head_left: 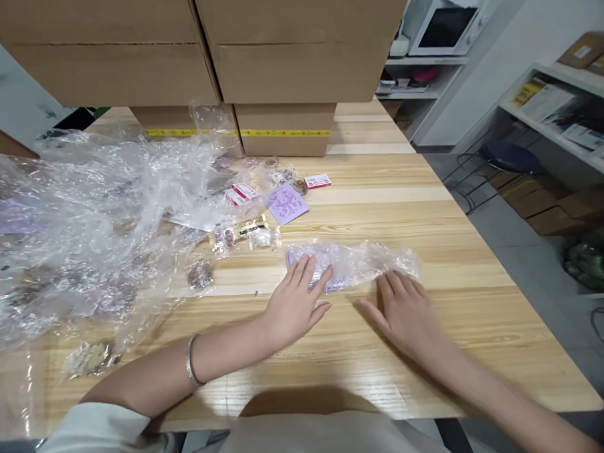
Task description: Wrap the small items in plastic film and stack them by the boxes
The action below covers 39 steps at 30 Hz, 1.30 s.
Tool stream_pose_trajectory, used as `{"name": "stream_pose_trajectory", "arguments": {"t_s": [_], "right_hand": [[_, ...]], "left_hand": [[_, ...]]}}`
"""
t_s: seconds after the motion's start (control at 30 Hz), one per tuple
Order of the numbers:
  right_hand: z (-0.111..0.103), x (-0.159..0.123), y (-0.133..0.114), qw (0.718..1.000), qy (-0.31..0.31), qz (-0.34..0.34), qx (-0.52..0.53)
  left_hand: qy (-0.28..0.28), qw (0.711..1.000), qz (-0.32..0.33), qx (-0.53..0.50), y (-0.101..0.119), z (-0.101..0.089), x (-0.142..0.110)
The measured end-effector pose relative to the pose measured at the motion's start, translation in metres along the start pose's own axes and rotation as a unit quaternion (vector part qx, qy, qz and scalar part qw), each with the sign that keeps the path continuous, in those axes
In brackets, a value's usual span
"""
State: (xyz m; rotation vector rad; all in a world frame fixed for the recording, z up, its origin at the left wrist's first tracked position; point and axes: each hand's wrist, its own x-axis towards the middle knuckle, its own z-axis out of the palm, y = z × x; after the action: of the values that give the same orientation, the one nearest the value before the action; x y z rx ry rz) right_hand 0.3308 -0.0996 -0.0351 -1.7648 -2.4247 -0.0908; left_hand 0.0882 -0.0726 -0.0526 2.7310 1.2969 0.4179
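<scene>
When pressing the clear bag in the head view, best rest the left hand with grip spread wide over the purple sheet, seemingly inside, and smooth gently. Cannot tell whether pinching with the bent right hand. Find this bag mid-bench, nearer to the right edge. Toward the left edge, note the plastic heap with purple pieces showing through; near the far edge, cardboard boxes, with contents hidden.

One camera, worn on the head, looked forward and down over the wooden table, quite near above the left hand and the right hand; its wide view reached cardboard boxes farther ahead.
</scene>
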Motion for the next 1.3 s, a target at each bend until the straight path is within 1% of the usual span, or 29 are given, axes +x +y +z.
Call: {"name": "stream_pose_trajectory", "arguments": {"t_s": [0.07, 0.1, 0.13, 0.2, 0.23, 0.27, 0.33, 0.4, 0.47, 0.53, 0.6, 0.63, 0.67, 0.7, 0.73, 0.8, 0.83, 0.9, 0.97, 1.03, 1.13, 1.23, 1.3], "right_hand": [[0.011, 0.014, 0.019, 0.992, -0.043, 0.031, 0.112], [0.015, 0.021, 0.026, 0.979, -0.055, 0.047, 0.189], [0.019, 0.029, 0.031, 0.960, -0.050, 0.063, 0.267], [0.022, 0.042, 0.032, 0.921, 0.001, 0.071, 0.382], [0.022, 0.047, 0.028, 0.911, 0.031, 0.054, 0.407], [0.021, 0.052, 0.022, 0.910, 0.058, 0.021, 0.410], [0.019, 0.060, 0.007, 0.922, 0.077, -0.080, 0.370], [0.019, 0.067, -0.010, 0.934, 0.064, -0.175, 0.306], [0.020, 0.074, -0.023, 0.941, 0.040, -0.228, 0.247], [0.022, 0.079, -0.030, 0.946, 0.017, -0.252, 0.204], [0.023, 0.081, -0.033, 0.949, -0.005, -0.267, 0.169], [0.023, 0.081, -0.033, 0.949, -0.016, -0.273, 0.155], [0.022, 0.080, -0.033, 0.949, -0.024, -0.278, 0.146], [0.021, 0.078, -0.032, 0.949, -0.028, -0.282, 0.140], [0.020, 0.076, -0.031, 0.948, -0.030, -0.285, 0.136], [0.018, 0.072, -0.028, 0.946, -0.033, -0.293, 0.132], [0.017, 0.071, -0.026, 0.945, -0.035, -0.298, 0.131], [0.016, 0.069, -0.022, 0.942, -0.042, -0.306, 0.131], [0.017, 0.068, -0.018, 0.945, -0.036, -0.300, 0.128], [0.019, 0.067, -0.017, 0.951, -0.013, -0.287, 0.112], [0.018, 0.065, -0.021, 0.958, 0.029, -0.276, 0.072], [0.010, 0.064, -0.023, 0.962, 0.038, -0.267, 0.037], [0.004, 0.070, -0.015, 0.969, 0.034, -0.241, 0.048]], "left_hand": [[-0.002, 1.000, 0.000, 0.000, 0.000, -0.002, 0.001], [-0.003, 1.000, 0.001, 0.000, 0.000, -0.002, 0.002], [-0.004, 1.000, 0.004, 0.001, 0.000, -0.003, 0.003], [-0.003, 1.000, 0.009, 0.008, -0.001, -0.003, 0.004], [0.000, 1.000, 0.011, 0.013, -0.001, -0.003, 0.004], [0.003, 1.000, 0.013, 0.017, -0.001, -0.002, 0.004], [0.014, 1.000, 0.018, 0.016, -0.001, -0.003, 0.005], [0.030, 0.999, 0.030, 0.006, -0.003, -0.005, 0.004], [0.054, 0.998, 0.039, -0.013, -0.007, -0.009, 0.003], [0.107, 0.994, 0.028, -0.025, -0.012, -0.015, 0.001], [0.179, 0.983, 0.031, -0.020, -0.017, -0.019, 0.000], [0.200, 0.979, 0.049, -0.014, -0.020, -0.020, 0.001], [0.199, 0.977, 0.075, -0.009, -0.021, -0.021, 0.002], [0.174, 0.980, 0.101, -0.007, -0.023, -0.021, 0.003], [0.131, 0.984, 0.119, -0.009, -0.025, -0.022, 0.004], [0.036, 0.991, 0.126, -0.014, -0.029, -0.023, 0.005], [0.001, 0.992, 0.124, -0.016, -0.032, -0.023, 0.003], [-0.040, 0.992, 0.119, -0.019, -0.038, -0.023, -0.001], [-0.052, 0.992, 0.113, -0.023, -0.046, -0.022, -0.006], [-0.048, 0.993, 0.108, -0.030, -0.053, -0.019, -0.009], [-0.019, 0.992, 0.113, -0.060, -0.058, -0.016, -0.006], [0.039, 0.985, 0.122, -0.119, -0.058, -0.019, 0.003], [0.096, 0.976, 0.109, -0.163, -0.058, -0.024, 0.008]]}}
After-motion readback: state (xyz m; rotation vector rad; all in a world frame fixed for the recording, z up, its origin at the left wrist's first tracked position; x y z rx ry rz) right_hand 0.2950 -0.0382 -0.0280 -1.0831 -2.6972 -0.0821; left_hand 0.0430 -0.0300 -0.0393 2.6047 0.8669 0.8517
